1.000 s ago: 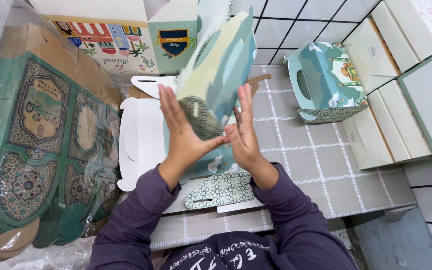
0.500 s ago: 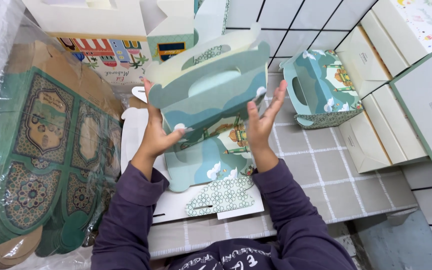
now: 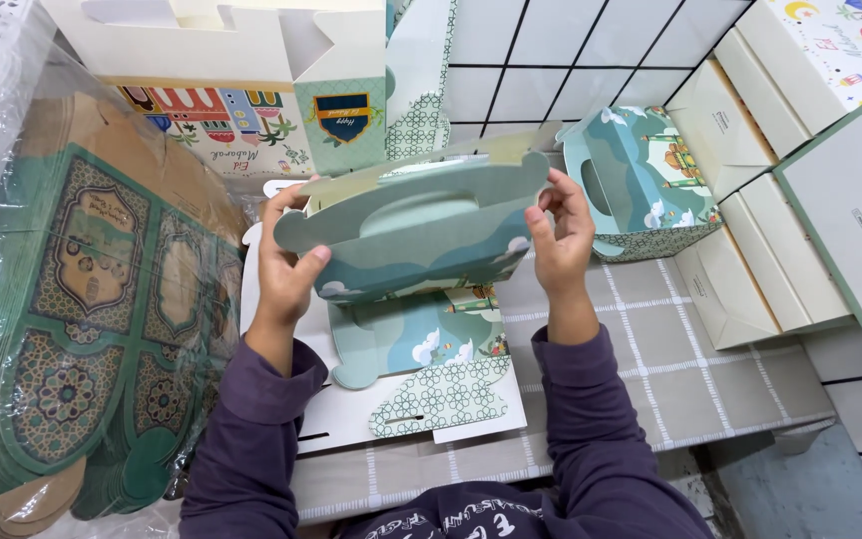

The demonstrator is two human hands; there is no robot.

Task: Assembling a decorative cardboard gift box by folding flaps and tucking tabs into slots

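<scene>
I hold a teal and green printed cardboard gift box (image 3: 416, 230) with a carry-handle top, raised in front of me. My left hand (image 3: 286, 265) grips its left end, thumb on the front panel. My right hand (image 3: 559, 235) clasps its right end. Below the box, flat unfolded box blanks (image 3: 421, 374) of the same print lie on a grey checked cloth (image 3: 641, 369).
A tall stack of flat teal patterned blanks in clear plastic wrap (image 3: 82, 319) fills the left. A finished teal handle box (image 3: 641, 185) stands at the right. White and green-edged boxes (image 3: 830, 210) sit far right. A colourful printed carton (image 3: 241, 110) stands behind.
The flat blank I pressed between my palms has been opened and turned into a box shape with its handle up, and my hands have moved apart to its two ends.
</scene>
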